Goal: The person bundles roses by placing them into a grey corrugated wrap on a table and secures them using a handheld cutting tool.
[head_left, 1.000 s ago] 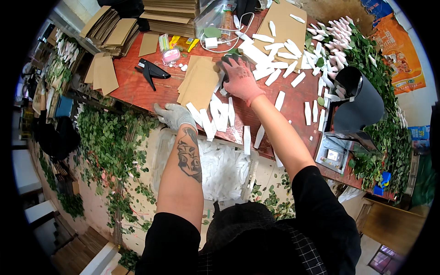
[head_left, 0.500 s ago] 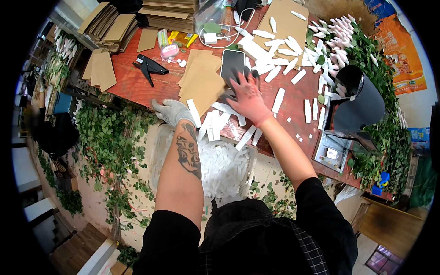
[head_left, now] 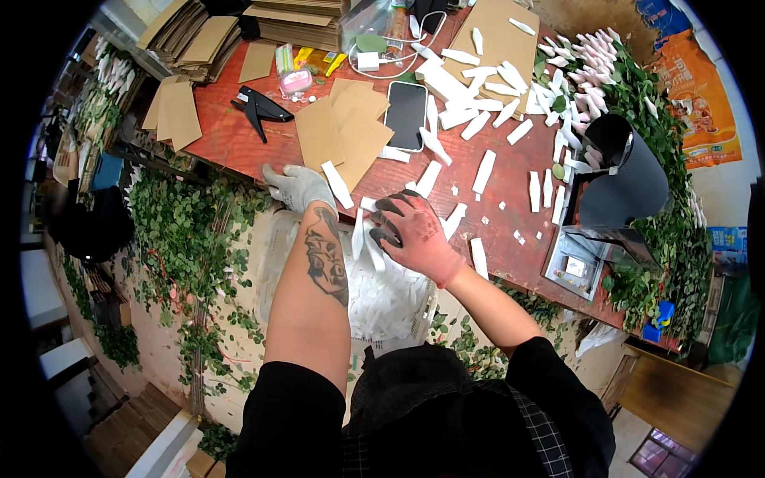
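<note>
My left hand (head_left: 299,188), in a pale grey glove, rests at the table's near edge with its fingers apart and nothing in them. Beside it lies a flat, bottle-shaped white sleeve (head_left: 337,185). My right hand (head_left: 418,237), in a red glove with dark fingertips, is at the same edge, its fingers bent but spread over several white sleeves. Two of these sleeves (head_left: 358,231) tip over the edge above a crate (head_left: 434,307) heaped with white strips (head_left: 390,296). Brown cardboard pieces (head_left: 362,131) and a dark-screened phone (head_left: 406,117) lie beyond my hands.
A black stapler-like tool (head_left: 261,111) lies on the red table (head_left: 223,147). More white sleeves (head_left: 454,92) are scattered at the back right, near wrapped flower buds (head_left: 586,72). A rolled black sheet (head_left: 625,179) stands at right. Leafy stems (head_left: 199,263) cover the left side below.
My right hand has come from beside the phone toward me to the table edge. Several white sleeves moved with it, and some tip over the edge. A cardboard piece shifted left.
</note>
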The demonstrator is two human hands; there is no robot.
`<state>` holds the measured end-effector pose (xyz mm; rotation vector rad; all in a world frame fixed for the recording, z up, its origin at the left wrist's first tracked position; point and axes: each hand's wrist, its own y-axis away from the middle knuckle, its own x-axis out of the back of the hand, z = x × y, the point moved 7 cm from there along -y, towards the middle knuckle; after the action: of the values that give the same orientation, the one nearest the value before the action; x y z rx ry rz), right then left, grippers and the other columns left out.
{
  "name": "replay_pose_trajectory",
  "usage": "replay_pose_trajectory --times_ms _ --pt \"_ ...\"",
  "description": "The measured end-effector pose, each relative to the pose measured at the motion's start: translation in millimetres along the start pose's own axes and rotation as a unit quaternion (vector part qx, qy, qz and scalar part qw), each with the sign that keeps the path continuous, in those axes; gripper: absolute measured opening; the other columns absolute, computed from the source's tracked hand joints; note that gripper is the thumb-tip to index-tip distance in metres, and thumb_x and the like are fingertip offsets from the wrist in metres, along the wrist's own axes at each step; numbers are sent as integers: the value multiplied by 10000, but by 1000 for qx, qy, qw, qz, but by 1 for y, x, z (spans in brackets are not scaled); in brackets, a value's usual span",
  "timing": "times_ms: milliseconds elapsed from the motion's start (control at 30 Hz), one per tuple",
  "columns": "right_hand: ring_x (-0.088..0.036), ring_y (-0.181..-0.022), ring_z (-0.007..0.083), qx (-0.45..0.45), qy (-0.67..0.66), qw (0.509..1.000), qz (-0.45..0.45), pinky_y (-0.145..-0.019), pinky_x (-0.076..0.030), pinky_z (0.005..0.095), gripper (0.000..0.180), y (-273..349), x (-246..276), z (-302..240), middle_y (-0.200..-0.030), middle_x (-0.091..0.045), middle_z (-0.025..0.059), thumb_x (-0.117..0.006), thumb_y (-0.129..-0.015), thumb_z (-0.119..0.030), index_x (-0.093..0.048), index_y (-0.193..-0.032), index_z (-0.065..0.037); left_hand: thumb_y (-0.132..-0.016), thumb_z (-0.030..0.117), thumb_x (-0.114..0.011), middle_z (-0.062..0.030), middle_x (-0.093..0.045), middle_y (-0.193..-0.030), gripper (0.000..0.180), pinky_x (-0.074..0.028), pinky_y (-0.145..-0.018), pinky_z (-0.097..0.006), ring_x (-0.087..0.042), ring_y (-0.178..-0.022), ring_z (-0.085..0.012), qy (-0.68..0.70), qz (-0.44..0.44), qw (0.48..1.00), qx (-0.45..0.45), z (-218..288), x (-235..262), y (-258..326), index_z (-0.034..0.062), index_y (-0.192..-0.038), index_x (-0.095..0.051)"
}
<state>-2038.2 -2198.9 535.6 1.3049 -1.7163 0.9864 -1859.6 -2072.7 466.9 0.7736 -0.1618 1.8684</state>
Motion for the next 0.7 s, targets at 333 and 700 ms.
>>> replay_pose_trajectory --times_ms 333,700 --pt "-445 -1160 347 -121 107 985 66 -1042 -300 475 430 -43 10 58 -1186 -527 116 -631 -752 -193 -557 -1169 -117 -955 226 -340 -223 -340 -1373 441 -442 -954 -459 -474 -1178 -381 -2 11 1000 -18 2 0 1 137 -1387 -314" --pt "-475 -1088 350 77 63 991 87 -1070 -274 475 459 -76 -19 -28 -1053 -527 154 -659 -728 -278 -565 -1134 -85 -941 250 -386 -239 -375 -1328 443 -410 -951 -482 -452 -1153 -407 0 29 998 -58 -7 -10 -10 122 -1362 -339"
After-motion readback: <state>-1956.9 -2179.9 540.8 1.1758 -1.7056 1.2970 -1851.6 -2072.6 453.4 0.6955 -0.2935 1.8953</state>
